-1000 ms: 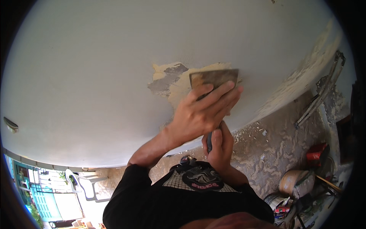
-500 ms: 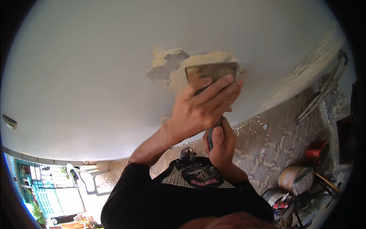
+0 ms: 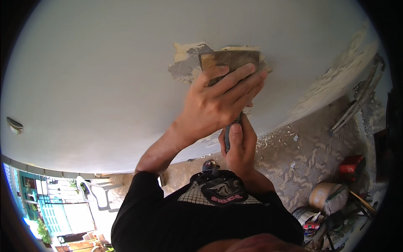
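A wide putty knife (image 3: 231,59) rests with its blade against the pale wall, over a patch of bare grey and cream filler (image 3: 184,63). My right hand (image 3: 239,147) is wrapped around its dark handle (image 3: 228,138), thumb along the upper side. Above it, my left hand (image 3: 218,98) lies over the blade, its fingers stretched out and pressing on the metal from behind. Part of the blade and the upper handle are hidden under the left hand.
Fallen flakes litter the patterned floor (image 3: 285,164) at the wall's foot. Toward the right sit a red tin (image 3: 351,167), a round tub (image 3: 325,195) and assorted tools. A white plastic chair (image 3: 98,193) stands lower left. A small fixture (image 3: 14,125) juts from the wall.
Both hands and the putty knife have slid upward along the wall. The blade now covers most of the cream filler that showed above it, and the grip looks unchanged.
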Demonstrator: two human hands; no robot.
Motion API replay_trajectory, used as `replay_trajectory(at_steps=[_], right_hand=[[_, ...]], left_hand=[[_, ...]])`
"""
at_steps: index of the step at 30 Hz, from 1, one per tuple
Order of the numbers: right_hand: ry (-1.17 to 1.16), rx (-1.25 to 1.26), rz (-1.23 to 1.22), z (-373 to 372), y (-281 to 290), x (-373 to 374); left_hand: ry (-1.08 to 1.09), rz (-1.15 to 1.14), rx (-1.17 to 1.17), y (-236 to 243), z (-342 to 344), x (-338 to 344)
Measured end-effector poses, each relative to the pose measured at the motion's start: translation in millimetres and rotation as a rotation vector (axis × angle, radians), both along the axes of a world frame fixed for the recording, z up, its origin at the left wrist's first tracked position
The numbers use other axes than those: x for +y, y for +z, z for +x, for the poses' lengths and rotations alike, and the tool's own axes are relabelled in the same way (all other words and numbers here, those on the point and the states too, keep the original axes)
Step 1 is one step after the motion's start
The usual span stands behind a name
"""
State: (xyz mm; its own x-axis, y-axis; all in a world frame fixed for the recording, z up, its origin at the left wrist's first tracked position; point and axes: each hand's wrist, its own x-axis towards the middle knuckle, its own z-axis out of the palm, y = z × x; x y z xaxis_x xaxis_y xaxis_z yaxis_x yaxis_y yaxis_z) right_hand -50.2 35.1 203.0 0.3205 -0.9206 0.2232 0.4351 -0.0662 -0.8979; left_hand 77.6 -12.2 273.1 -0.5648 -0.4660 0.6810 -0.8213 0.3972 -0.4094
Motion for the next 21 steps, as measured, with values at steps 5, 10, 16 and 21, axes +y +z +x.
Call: replay_trajectory(at_steps=[5,10,16,21], right_hand=[[0.023,0.048,-0.089,0.1,2.6,-15.0],[0.01,0.058,-0.029,-3.3,-9.6,4.1],[-0.016,0.162,-0.156,-7.1,2.2,-21.9],[-0.088,0.185,-0.248,-11.2,-13.0,-12.4]], left_hand=[[0.032,-0.007,0.003,3.8,0.4,6.4],[0.061,-0.033,-0.021,-11.0,1.9,5.4],[0.07,-0.004,0.029,15.1,-10.4,1.1],[0.137,-0.032,0.041,-22.9,-4.5,9.1]])
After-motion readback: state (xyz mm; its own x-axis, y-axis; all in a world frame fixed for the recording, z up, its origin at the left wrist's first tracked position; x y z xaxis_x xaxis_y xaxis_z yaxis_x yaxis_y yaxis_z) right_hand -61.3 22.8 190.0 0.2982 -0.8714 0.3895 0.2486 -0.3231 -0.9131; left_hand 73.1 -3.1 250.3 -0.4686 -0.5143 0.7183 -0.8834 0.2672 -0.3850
